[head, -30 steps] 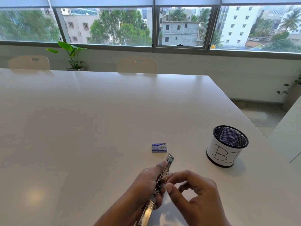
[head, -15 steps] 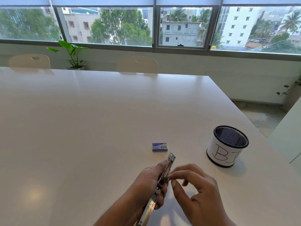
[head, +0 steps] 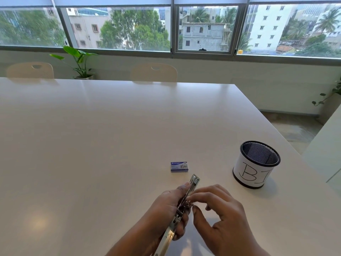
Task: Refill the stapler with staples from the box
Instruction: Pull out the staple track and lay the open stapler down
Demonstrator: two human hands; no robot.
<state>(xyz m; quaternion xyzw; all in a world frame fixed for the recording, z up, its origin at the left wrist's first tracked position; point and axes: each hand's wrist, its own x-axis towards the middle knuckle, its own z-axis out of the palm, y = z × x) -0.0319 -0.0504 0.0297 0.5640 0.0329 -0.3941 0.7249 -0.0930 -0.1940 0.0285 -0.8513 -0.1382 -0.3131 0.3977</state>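
My left hand (head: 162, 209) grips a long metal stapler (head: 193, 182), swung open, its silver channel pointing away from me towards the box. My right hand (head: 219, 217) is beside it on the right, its thumb and fingertips pinched at the middle of the channel; whatever they pinch is too small to make out. The small blue staple box (head: 179, 166) lies shut on the white table (head: 92, 145), a short way beyond the stapler's tip and apart from both hands.
A black mesh cup with a white paper label (head: 255, 164) stands to the right, near the table's right edge. Two pale chairs (head: 154, 72) and a potted plant (head: 79, 61) are at the far side under the window.
My right hand's fingers have slid a little further along the stapler's channel, away from me. The stapler, box and cup have stayed in place.
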